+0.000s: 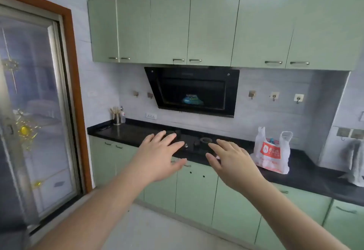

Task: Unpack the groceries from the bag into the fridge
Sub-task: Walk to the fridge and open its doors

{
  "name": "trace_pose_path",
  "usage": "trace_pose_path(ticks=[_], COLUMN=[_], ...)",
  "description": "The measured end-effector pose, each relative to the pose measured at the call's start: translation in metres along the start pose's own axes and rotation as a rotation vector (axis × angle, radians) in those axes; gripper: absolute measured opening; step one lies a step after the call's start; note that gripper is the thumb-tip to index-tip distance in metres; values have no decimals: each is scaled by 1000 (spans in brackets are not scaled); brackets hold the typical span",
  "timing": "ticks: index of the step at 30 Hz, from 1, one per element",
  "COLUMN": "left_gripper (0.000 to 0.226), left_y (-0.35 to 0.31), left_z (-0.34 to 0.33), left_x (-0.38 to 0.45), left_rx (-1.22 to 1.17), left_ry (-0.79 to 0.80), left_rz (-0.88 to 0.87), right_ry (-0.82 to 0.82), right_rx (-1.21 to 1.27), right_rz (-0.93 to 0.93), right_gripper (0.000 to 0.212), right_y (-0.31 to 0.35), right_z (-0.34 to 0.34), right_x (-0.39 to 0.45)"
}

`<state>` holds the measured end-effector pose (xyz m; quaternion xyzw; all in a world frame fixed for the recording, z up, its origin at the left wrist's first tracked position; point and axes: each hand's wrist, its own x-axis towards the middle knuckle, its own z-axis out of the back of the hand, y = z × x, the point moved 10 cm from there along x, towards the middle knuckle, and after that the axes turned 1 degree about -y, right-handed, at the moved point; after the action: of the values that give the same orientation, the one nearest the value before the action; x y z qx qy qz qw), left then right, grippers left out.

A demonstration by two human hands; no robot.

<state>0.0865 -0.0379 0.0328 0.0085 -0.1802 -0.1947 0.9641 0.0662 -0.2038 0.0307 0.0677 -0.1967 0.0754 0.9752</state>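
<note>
Kitchen, head view, looking at black bench (122,134) under pale green wall cabinets (169,25). Both arms stretched forward, palms down, in the air in front of the bench. Left hand (160,156): fingers spread, grip released, nothing held. Right hand (234,162): fingers spread likewise, grip released, empty. Hands side by side, apart, not touching each other.

White plastic bag (272,152) with red-orange print upright on the bench, to the right of the right hand, well apart from it; handles standing up, mouth loosely open, something blue and pink showing inside, not identifiable.

Black hob (195,143) set in the bench behind the hands; slanted black hood (193,90) above it. Steel utensil holder (117,117) at the bench's far left corner. Glass sliding door (35,102) with brown frame at left. Grey cloth (356,163) hanging at far right. Fridge not identifiable in view.
</note>
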Motion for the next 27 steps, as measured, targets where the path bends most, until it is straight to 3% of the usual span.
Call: trace_pose_path(ticks=[7, 15, 21, 27], left_gripper=[90, 62, 59, 58], left_y=[-20, -59, -93, -93], left_z=[-33, -113, -167, -223], left_x=[10, 54, 99, 103], left_rx=[-10, -22, 20, -15], left_ry=[-53, -19, -10, 53], left_rz=[-60, -14, -26, 35], right_ry=[16, 54, 69, 108], right_rx=[-89, -161, -115, 4], right_rz=[6, -34, -61, -32], right_gripper=[54, 58, 56, 53], right_y=[-25, -103, -170, -191], right_z=[-30, -89, -144, -191], right_x=[2, -3, 8, 17])
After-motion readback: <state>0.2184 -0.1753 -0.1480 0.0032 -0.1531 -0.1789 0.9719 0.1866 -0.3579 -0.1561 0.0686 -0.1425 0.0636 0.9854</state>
